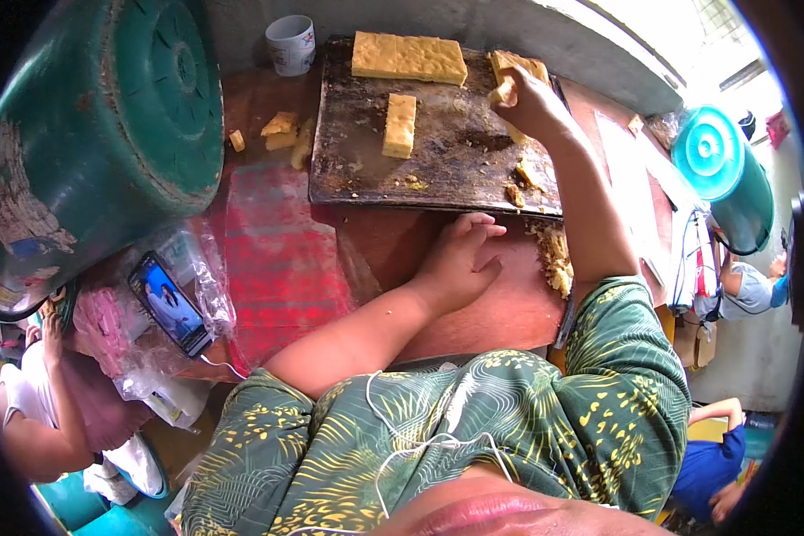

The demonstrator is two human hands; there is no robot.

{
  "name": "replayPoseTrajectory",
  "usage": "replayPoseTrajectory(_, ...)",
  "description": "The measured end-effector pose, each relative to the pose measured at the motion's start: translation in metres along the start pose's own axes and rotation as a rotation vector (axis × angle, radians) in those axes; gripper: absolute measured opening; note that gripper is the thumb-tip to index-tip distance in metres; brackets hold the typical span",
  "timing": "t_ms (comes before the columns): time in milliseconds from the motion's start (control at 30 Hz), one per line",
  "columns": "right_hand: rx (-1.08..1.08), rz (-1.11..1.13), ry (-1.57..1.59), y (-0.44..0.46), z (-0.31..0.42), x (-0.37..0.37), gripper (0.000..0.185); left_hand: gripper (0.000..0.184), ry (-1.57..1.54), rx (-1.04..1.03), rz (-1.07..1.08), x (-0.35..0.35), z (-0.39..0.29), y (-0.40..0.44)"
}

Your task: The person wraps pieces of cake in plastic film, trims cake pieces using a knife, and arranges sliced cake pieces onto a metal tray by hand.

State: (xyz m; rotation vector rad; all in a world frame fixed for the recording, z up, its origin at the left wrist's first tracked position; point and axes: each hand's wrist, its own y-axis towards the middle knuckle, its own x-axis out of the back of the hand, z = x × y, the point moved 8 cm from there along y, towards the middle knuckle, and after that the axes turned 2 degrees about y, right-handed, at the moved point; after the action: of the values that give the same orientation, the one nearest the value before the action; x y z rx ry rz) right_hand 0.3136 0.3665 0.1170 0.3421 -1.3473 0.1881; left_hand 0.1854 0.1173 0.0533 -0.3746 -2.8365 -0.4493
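Note:
My right hand [531,103] is closed at the tray's far right, fingers curled round a small pale piece of yellow cake [502,93], partly hidden by them. Right behind that hand lies a cake slab [520,64]. My left hand [466,255] rests near the tray's front edge, holding nothing, its fingers loosely bent and apart. On the dark, stained baking tray [357,183] a long cake slab [408,59] lies at the back and a smaller cut bar [400,126] near the middle. Broken cake bits [529,172] lie at the tray's right front.
Cake scraps [556,259] and a dark handle-like object [565,323] lie right of my left hand. At left are a large green bucket [80,134], a white cup [291,45], cake pieces [281,129], a red sheet [277,259] and a lit phone [168,304]. Other people sit nearby.

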Motion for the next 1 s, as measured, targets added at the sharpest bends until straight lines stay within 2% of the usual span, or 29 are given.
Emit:
replayPoseTrajectory(33, 0.105, -0.130, 0.099, -0.005, 0.018, 0.017, 0.068, 0.044, -0.002, -0.021, -0.001, 0.000, -0.002, 0.001)
replayPoseTrajectory(133, 0.114, -0.191, 0.348, -0.011, 0.055, 0.040, 0.065, 0.043, -0.012, 0.073, 0.021, 0.002, -0.004, 0.001)
replayPoseTrajectory(233, 0.228, -0.207, 0.399, -0.021, 0.080, 0.039, 0.064, 0.043, -0.018, 0.080, 0.028, 0.003, -0.005, 0.001)
replayPoseTrajectory(267, 0.324, -0.226, 0.391, -0.025, 0.087, 0.033, 0.062, 0.043, -0.029, 0.076, 0.033, 0.003, -0.006, 0.001)
replayPoseTrajectory(333, 0.341, -0.051, 0.261, -0.046, 0.109, 0.022, 0.064, 0.043, -0.047, 0.070, 0.042, 0.005, -0.006, 0.001)
replayPoseTrajectory(367, 0.300, 0.047, 0.243, -0.057, 0.116, 0.016, 0.064, 0.043, -0.049, 0.077, 0.040, 0.005, -0.005, 0.002)
replayPoseTrajectory(400, 0.187, 0.246, 0.197, -0.067, 0.124, 0.014, 0.065, 0.043, -0.052, 0.084, 0.039, 0.003, -0.005, 0.002)
replayPoseTrajectory(467, 0.177, 0.359, 0.130, -0.071, 0.133, 0.020, 0.063, 0.043, -0.053, 0.085, 0.030, 0.002, -0.005, 0.001)
replayPoseTrajectory(567, 0.209, 0.185, 0.123, -0.035, 0.126, 0.038, 0.061, 0.043, -0.041, 0.071, 0.017, 0.002, -0.006, 0.000)
replayPoseTrajectory(667, 0.196, 0.010, 0.131, 0.033, 0.098, 0.020, 0.064, 0.044, -0.040, 0.051, 0.011, 0.004, -0.008, 0.001)
replayPoseTrajectory(867, 0.037, -0.028, -0.168, 0.119, 0.077, -0.041, 0.077, 0.052, -0.083, -0.031, -0.049, 0.003, -0.005, -0.001)
replayPoseTrajectory(900, 0.034, 0.093, -0.182, 0.127, 0.078, -0.052, 0.073, 0.054, -0.071, -0.025, -0.065, 0.002, -0.005, -0.002)
replayPoseTrajectory(1000, 0.097, 0.133, -0.163, 0.145, 0.070, -0.085, 0.068, 0.057, -0.044, -0.015, -0.085, 0.002, -0.003, -0.003)
